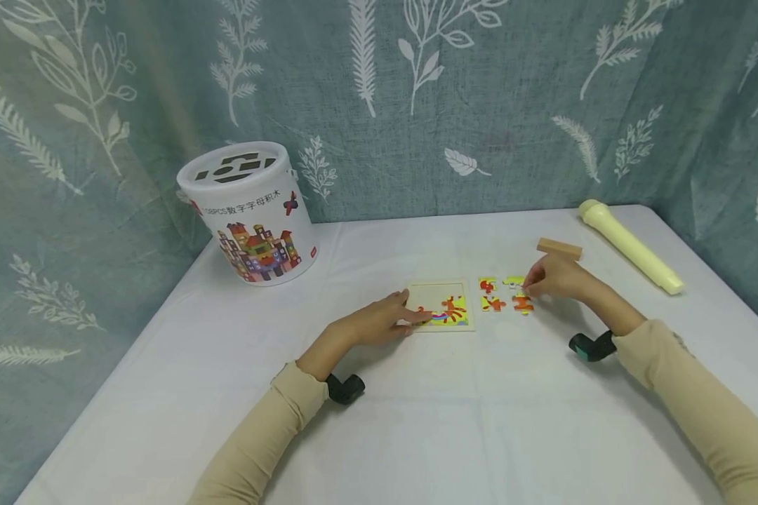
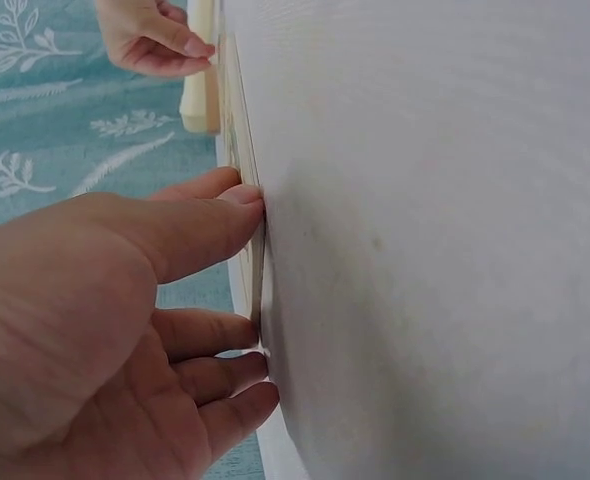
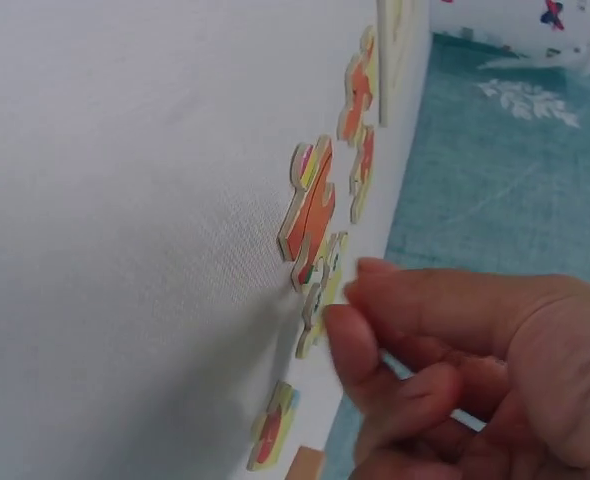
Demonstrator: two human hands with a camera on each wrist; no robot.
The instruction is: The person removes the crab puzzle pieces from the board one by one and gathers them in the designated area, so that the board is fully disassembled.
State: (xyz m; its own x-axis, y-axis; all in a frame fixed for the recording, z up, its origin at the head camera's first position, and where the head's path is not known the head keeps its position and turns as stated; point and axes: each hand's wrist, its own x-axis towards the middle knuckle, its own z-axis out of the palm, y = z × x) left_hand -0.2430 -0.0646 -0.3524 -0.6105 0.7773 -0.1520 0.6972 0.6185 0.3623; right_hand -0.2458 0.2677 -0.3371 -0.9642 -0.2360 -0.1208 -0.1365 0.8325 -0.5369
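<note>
Puzzle board (image 1: 436, 291) lies on the worktop (image 1: 455, 442), nearer its far edge than its near edge; loose puzzle pieces (image 1: 493, 304) lie flat just beside the board's right edge. Left hand (image 1: 382, 320): fingers loosely extended, touching the board at its left edge. Right hand (image 1: 557, 276): thumb and forefinger tips narrowly apart at the pieces; cannot tell whether one is held. Handling (judged): pieces light, thin, stiff; knobs probably weakest. Best pinched by opposite side edges.
</note>
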